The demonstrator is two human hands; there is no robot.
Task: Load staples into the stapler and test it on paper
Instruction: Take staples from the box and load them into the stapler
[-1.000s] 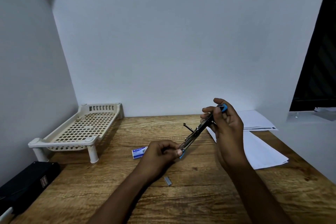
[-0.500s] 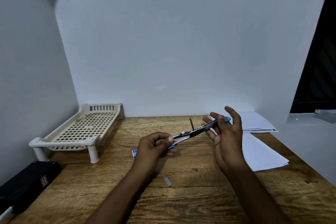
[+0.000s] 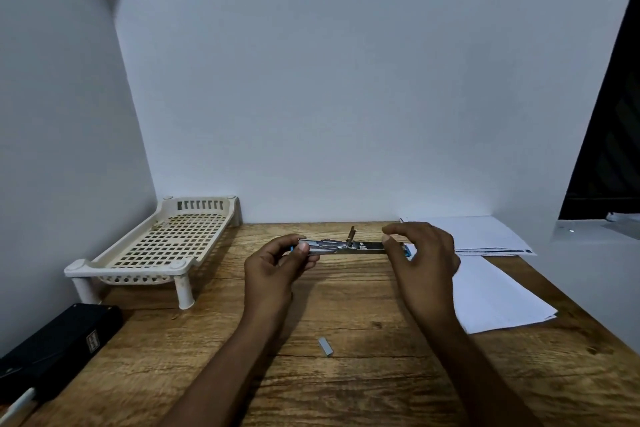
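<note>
A small stapler [image 3: 341, 247], metal with blue ends, is swung fully open and held level above the wooden table [image 3: 346, 381]. My left hand [image 3: 277, 265] pinches its left end between thumb and fingers. My right hand [image 3: 424, 262] grips its right end, thumb on the metal arm and fingers spread above. A thin dark part sticks up from the stapler's middle. A loose strip of staples [image 3: 326, 346] lies on the table in front of my hands. White paper sheets [image 3: 495, 291] lie at the right. The staple box is hidden behind my left hand.
A cream perforated plastic rack [image 3: 162, 246] stands at the back left against the wall. A black box [image 3: 59, 347] lies at the front left corner, with a white pen-like tip below it. White walls close the left and back sides.
The stapler has turned from steeply tilted to level and risen a little. My left hand moved up and left with its end; my right hand spread its fingers over the right end.
</note>
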